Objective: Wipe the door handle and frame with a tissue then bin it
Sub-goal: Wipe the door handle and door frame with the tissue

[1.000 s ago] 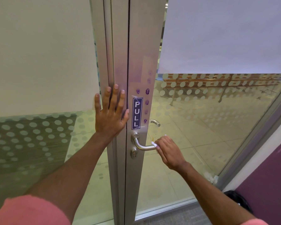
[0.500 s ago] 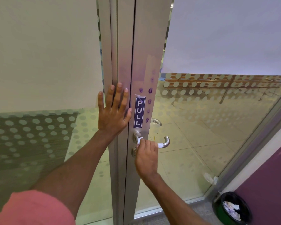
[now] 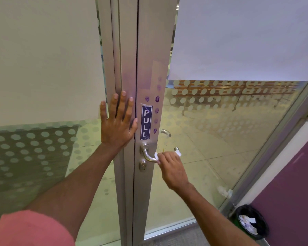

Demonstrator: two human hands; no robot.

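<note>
The left hand (image 3: 116, 125) lies flat, fingers straight and spread, on the frame (image 3: 126, 59) at ten o'clock of the handle (image 3: 148, 157), while the right hand (image 3: 171, 167) curls round the tissue (image 3: 178, 153) on that handle, six o'clock of the PULL sticker (image 3: 146, 122), with the bin (image 3: 245, 208) at four o'clock.

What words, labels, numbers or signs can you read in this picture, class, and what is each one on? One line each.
"PULL": white letters running top to bottom on a dark blue sticker on the metal door frame, above the handle.
The purple marks beside the sticker are smudges, with no readable letters.
No readable print on the tissue or the bin.
</note>
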